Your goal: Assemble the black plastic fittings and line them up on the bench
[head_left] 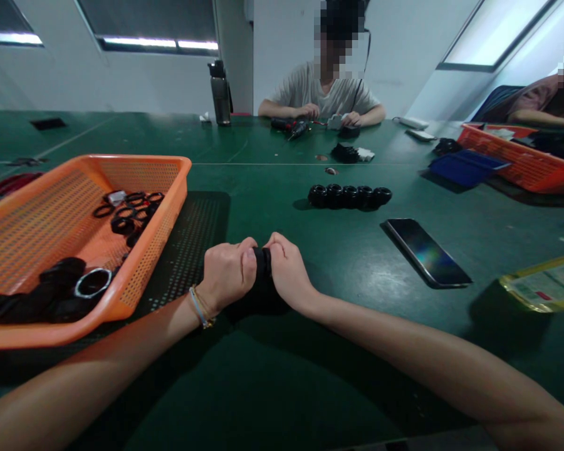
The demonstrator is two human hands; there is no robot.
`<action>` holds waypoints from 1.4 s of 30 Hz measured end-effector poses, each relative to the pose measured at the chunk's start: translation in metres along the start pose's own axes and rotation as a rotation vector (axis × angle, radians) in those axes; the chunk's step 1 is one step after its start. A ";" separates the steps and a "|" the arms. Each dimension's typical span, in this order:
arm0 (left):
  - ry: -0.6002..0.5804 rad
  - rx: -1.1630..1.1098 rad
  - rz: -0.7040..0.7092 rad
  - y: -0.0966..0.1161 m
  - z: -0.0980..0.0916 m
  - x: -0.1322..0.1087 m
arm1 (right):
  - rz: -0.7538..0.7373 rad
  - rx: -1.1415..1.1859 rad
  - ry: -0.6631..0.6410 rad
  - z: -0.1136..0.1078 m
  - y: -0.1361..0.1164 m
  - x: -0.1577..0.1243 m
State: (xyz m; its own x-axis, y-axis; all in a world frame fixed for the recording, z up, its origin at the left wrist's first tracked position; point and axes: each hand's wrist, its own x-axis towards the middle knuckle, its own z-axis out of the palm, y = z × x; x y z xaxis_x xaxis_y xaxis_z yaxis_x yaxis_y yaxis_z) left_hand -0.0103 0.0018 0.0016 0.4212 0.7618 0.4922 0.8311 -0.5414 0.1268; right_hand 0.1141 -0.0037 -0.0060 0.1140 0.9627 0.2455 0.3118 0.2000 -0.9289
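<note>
My left hand (229, 270) and my right hand (289, 269) are closed around one black round part (264, 262), one from each side, low over the green table (282, 376). Only a narrow black ridged band shows between the fists; the rest of it is covered by my fingers. Beyond my hands, several glossy black ring-shaped parts (350, 196) stand side by side in a row. To my left an orange perforated basket (181, 181) holds several black rings (125, 213) and larger black pieces (59, 282), with one silvery ring (93, 283) among them.
Right of my hands lie a phone (425, 250) and a yellow-edged package (545, 282). Farther right are a blue tray (470, 168) and another orange basket (521, 160). A dark bottle (220, 94) stands far back. A co-worker (326, 94) sits opposite, another person (545, 103) at right.
</note>
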 end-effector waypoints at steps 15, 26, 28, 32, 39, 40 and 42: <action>-0.015 -0.552 -0.473 -0.005 0.009 0.008 | -0.624 -0.287 -0.312 -0.021 0.022 0.012; -0.043 -0.271 -0.359 -0.006 0.004 0.006 | -0.229 -0.140 -0.373 -0.016 0.006 0.000; -0.040 -0.224 -0.332 -0.006 0.005 0.005 | -0.195 -0.140 -0.384 -0.016 0.004 0.000; -0.002 -0.160 -0.284 -0.007 0.007 0.003 | -0.155 -0.131 -0.368 -0.016 0.000 -0.002; 0.069 -0.103 -0.152 -0.006 0.002 -0.002 | -0.138 -0.085 -0.319 -0.017 -0.004 -0.008; 0.080 -0.090 -0.121 -0.006 0.001 -0.002 | -0.123 -0.085 -0.316 -0.017 -0.004 -0.009; 0.102 -0.069 -0.063 -0.008 -0.001 -0.002 | -0.111 -0.081 -0.316 -0.017 -0.005 -0.009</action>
State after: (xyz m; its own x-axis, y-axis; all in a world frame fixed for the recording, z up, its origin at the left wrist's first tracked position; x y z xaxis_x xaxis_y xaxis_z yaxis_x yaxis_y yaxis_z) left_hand -0.0180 0.0039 0.0002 0.3266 0.7569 0.5661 0.8264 -0.5193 0.2176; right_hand 0.1274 -0.0171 0.0016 -0.2189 0.9473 0.2339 0.3815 0.3038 -0.8730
